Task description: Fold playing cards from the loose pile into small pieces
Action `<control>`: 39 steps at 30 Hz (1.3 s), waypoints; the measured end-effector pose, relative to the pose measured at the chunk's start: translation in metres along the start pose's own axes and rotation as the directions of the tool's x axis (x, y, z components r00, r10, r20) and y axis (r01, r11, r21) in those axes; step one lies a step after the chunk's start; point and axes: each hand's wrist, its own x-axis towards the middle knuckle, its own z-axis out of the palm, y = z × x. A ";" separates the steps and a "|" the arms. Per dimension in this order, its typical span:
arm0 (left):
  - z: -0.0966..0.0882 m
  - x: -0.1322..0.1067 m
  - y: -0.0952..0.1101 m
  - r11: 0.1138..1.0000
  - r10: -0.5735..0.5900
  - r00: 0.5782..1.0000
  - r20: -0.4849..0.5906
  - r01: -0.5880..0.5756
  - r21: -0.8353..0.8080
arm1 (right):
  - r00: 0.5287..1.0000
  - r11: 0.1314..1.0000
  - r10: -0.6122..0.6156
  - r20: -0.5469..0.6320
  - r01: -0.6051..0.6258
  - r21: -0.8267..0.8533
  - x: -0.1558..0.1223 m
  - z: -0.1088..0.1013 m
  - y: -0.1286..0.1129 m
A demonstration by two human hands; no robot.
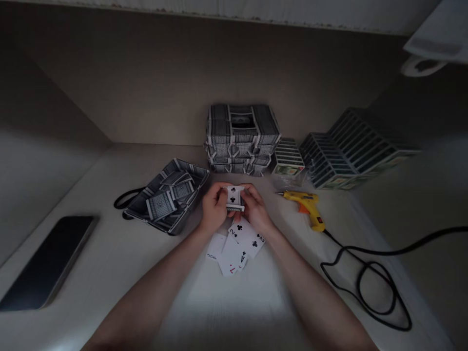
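My left hand [213, 208] and my right hand [256, 208] meet at the middle of the pale table, both closed around a small folded playing card piece [234, 198] that shows black clubs. Just below the hands, several loose cards [239, 243] lie face up on the table, among them a two of clubs. To the left of my left hand sits a shallow tray made of cards [168, 214], with a few folded card pieces [161, 204] inside.
A block built from cards [241, 139] stands behind the hands by the wall. Rows of card boxes [343, 151] lie at the back right. A yellow glue gun [307, 207] lies to the right, its black cable [369, 287] looping forward. A dark phone [47, 261] rests far left.
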 end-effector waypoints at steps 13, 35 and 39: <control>0.002 0.000 -0.004 0.985 -0.045 0.998 0.052 0.053 -0.167 | 1.000 0.999 -0.014 -0.018 0.015 0.030 0.002 -0.003 0.004; -0.004 -0.010 -0.004 0.968 0.228 0.971 0.067 -0.233 0.093 | 0.956 0.965 0.263 0.134 -0.258 -0.053 0.002 -0.006 -0.009; -0.004 -0.011 -0.005 0.987 0.160 0.984 0.074 -0.160 -0.006 | 0.961 0.970 0.236 0.146 -0.223 -0.097 0.000 -0.005 -0.009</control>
